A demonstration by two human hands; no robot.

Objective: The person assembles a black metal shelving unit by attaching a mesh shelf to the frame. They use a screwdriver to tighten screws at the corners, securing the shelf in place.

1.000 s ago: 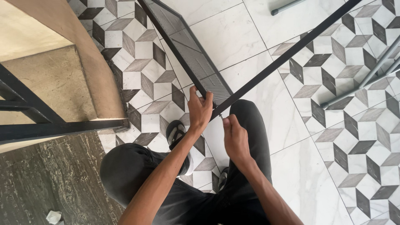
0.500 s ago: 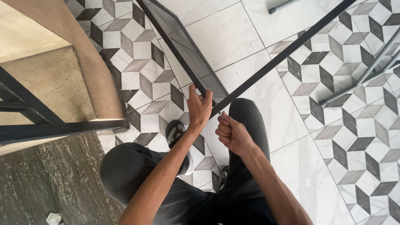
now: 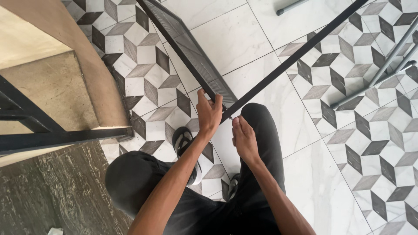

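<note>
Where the black mesh panel (image 3: 191,56) met the long black bar (image 3: 291,58), just above the person's right knee (image 3: 259,119), both hands worked at the joint. The panel slanted up and away to the left over the patterned floor tiles (image 3: 143,56), and the bar ran up to the right across the plain white tiles (image 3: 235,39). The left hand (image 3: 209,114) was wrapped around the panel's lower corner, fingers curled over its edge. The right hand (image 3: 244,138) sat just beside the bar's lower end, fingers pressed together with the tips at the joint; whether they pinched anything small could not be told. Below, a black and white shoe (image 3: 185,146) rested on the tiles. Grey metal tubes (image 3: 379,74) lay well apart at the right, and a beige step (image 3: 56,82) with a black rail (image 3: 61,138) stood at the left.
</note>
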